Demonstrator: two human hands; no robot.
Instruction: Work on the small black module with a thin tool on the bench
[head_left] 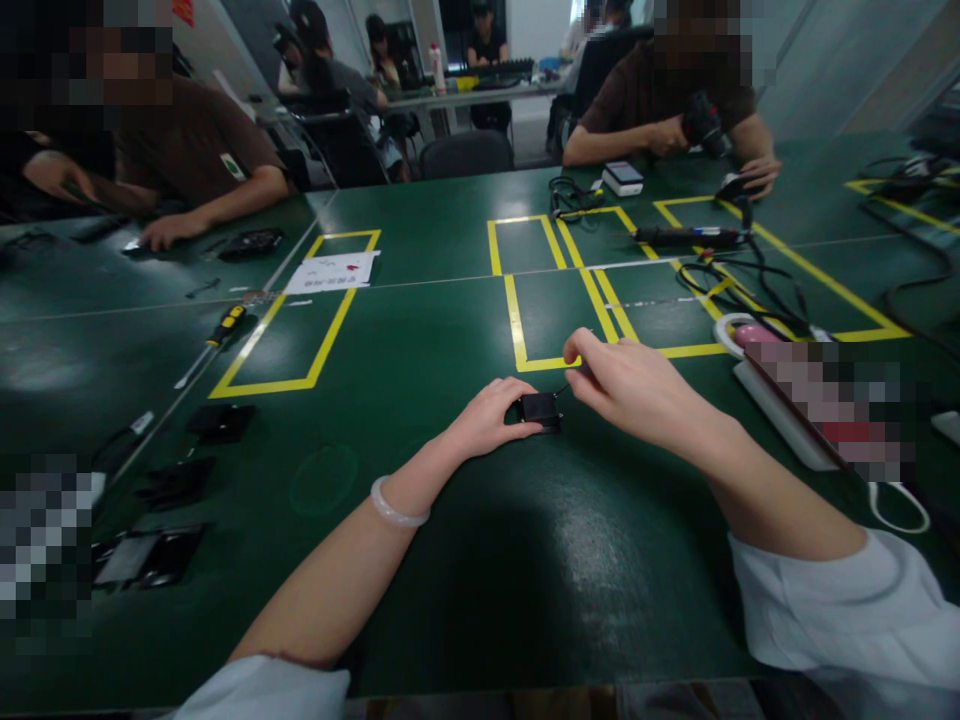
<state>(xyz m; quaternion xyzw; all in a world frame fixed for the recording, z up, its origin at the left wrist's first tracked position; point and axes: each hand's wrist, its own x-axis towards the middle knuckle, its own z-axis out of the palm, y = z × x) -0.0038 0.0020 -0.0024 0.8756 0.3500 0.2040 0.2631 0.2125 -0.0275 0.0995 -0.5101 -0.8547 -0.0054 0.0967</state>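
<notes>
My left hand [496,418] is closed around the left side of a small black box-shaped part [541,411], thumb at the near side and fingers at the far side. The part rests on or just above the green table. Just to its right, my right hand [626,385] is closed, with thumb and forefinger curled together. A short, thin dark piece [562,389] runs between the part's right corner and these fingers. Whether it is a wire or a tool, I cannot tell. My right hand's other fingers are partly hidden.
At left lie several black parts [222,421] and a yellow-black screwdriver [228,325]. A paper sheet [332,271] lies beyond. On the right are a pen-shaped electric screwdriver [690,237], tangled cables and a pink-cased item [814,395]. Across the table, one person holds a power drill [706,126]; another sits at left.
</notes>
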